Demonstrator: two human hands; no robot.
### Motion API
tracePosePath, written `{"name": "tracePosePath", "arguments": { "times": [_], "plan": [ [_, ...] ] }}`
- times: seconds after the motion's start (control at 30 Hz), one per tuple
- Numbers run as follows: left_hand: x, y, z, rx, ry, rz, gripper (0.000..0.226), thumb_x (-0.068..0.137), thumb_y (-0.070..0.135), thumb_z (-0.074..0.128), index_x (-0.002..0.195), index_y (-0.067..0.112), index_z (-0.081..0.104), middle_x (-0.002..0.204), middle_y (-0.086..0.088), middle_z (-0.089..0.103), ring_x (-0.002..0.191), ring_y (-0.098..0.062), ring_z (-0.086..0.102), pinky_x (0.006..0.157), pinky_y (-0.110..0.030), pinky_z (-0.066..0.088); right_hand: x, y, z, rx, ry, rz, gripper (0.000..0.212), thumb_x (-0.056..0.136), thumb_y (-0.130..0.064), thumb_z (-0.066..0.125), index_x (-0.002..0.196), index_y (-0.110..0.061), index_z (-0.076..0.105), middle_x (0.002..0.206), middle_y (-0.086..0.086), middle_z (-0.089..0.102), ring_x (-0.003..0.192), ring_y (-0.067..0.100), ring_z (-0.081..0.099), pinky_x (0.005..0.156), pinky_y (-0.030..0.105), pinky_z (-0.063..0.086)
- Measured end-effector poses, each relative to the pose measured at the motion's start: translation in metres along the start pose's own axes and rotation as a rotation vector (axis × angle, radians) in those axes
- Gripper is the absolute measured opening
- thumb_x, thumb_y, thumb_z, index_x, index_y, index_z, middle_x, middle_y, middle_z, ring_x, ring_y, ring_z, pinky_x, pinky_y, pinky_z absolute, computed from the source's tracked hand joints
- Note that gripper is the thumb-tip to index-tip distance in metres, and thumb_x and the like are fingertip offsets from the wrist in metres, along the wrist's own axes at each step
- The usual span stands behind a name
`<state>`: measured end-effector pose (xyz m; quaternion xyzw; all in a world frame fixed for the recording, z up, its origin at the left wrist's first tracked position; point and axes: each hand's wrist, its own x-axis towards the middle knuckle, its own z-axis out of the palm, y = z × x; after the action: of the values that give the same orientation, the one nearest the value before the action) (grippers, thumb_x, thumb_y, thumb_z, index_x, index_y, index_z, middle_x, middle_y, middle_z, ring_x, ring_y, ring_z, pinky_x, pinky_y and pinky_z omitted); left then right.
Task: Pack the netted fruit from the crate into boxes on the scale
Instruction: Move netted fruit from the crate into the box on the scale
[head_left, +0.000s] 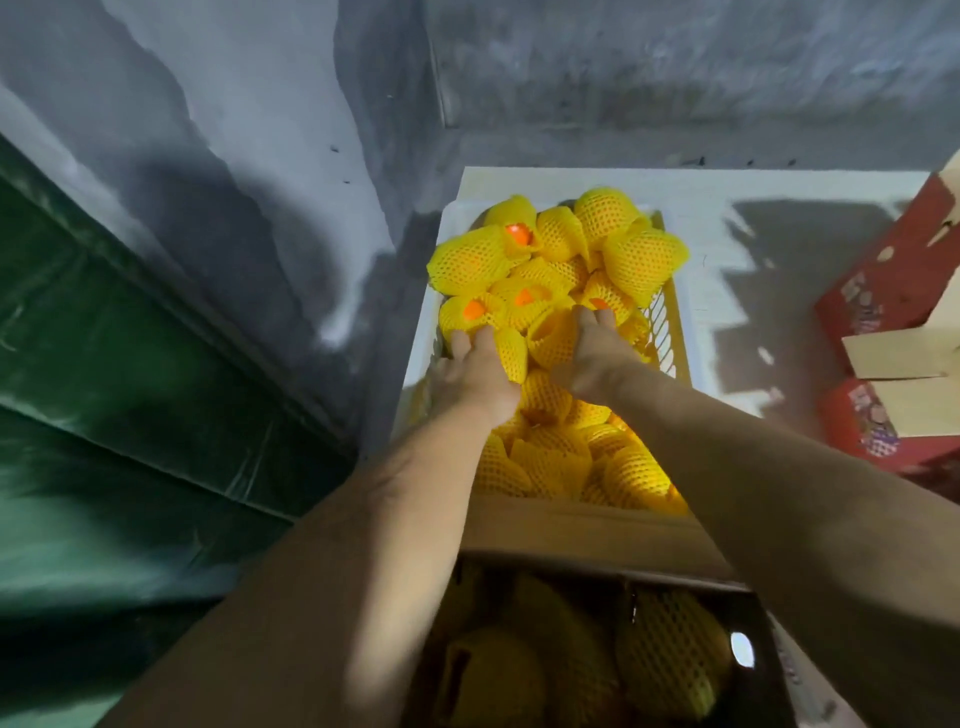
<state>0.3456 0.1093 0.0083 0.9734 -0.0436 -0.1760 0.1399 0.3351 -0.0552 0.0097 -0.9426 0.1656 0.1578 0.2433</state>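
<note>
Now both your arms reach far into the yellow crate (670, 332), heaped with netted fruit (470, 260). Your left hand (475, 376) lies on the pile near the crate's left edge, your right hand (595, 358) beside it; whether either grips a fruit, I cannot tell. Near you, the cardboard box (587, 540) already holds several netted fruit. Red boxes (883, 291) sit right.

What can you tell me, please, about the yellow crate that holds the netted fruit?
The yellow crate looks like plastic with slotted side walls. It sits inside a white tray-like surround, beyond an open cardboard box. It is heaped past its rim with fruit in yellow foam netting, some showing orange skin. The left hand and right hand reach into the pile.
</note>
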Motion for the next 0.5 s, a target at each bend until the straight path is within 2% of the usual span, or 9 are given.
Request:
{"name": "tracePosePath", "arguments": {
  "times": [0.07,0.13,0.27,0.4,0.47,0.5],
  "plan": [
    [0.004,0.0,0.0,0.023,0.021,0.003,0.076,0.088,0.038,0.074,0.15,0.025,0.032,0.152,-0.012,0.028,0.14,-0.043,0.036,0.115,-0.049,0.036,0.003,0.0,0.004,-0.057,0.032,0.053,0.094,0.082,-0.047,0.078,0.156,-0.024,0.023,0.156,0.01,0.02,0.139,0.044,0.035,0.108,0.055,0.041],
    [0.005,0.001,0.002,0.005,0.015,0.008,0.077,0.082,0.04,0.079,0.143,0.024,0.034,0.148,-0.012,0.03,0.14,-0.041,0.035,0.113,-0.048,0.037,0.003,0.004,0.006,-0.029,0.045,0.071,0.089,0.081,-0.045,0.08,0.149,-0.025,0.026,0.152,0.014,0.022,0.14,0.046,0.031,0.107,0.057,0.038],
    [0.001,0.0,0.006,-0.117,0.037,-0.01,0.08,0.077,0.045,0.085,0.136,0.026,0.033,0.145,-0.009,0.035,0.135,-0.04,0.039,0.107,-0.051,0.041,0.0,0.014,0.002,0.123,0.041,0.022,0.083,0.084,-0.033,0.081,0.143,-0.018,0.025,0.141,0.017,0.037,0.131,0.047,0.045,0.093,0.05,0.047],
    [-0.007,0.002,0.0,-0.23,0.042,-0.152,0.094,0.073,0.054,0.087,0.142,0.025,0.031,0.146,-0.014,0.035,0.133,-0.04,0.044,0.101,-0.049,0.049,-0.018,0.017,-0.008,0.18,0.056,-0.024,0.086,0.073,-0.033,0.088,0.139,-0.021,0.034,0.128,0.01,0.037,0.12,0.044,0.052,0.082,0.044,0.049],
    [-0.015,0.009,-0.007,-0.161,0.012,-0.133,0.096,0.07,0.059,0.084,0.146,0.023,0.038,0.147,-0.016,0.032,0.133,-0.041,0.046,0.091,-0.042,0.047,-0.033,0.014,-0.013,0.229,0.105,-0.044,0.082,0.071,-0.039,0.087,0.136,-0.023,0.04,0.121,0.005,0.038,0.115,0.038,0.054,0.083,0.041,0.048],
    [-0.021,0.013,-0.011,-0.151,-0.006,-0.105,0.099,0.068,0.06,0.082,0.149,0.023,0.039,0.149,-0.016,0.032,0.135,-0.041,0.044,0.091,-0.04,0.045,-0.044,0.012,-0.017,0.277,0.124,-0.061,0.078,0.068,-0.043,0.085,0.132,-0.023,0.045,0.121,0.006,0.044,0.112,0.035,0.056,0.084,0.041,0.049]
  ]
}}
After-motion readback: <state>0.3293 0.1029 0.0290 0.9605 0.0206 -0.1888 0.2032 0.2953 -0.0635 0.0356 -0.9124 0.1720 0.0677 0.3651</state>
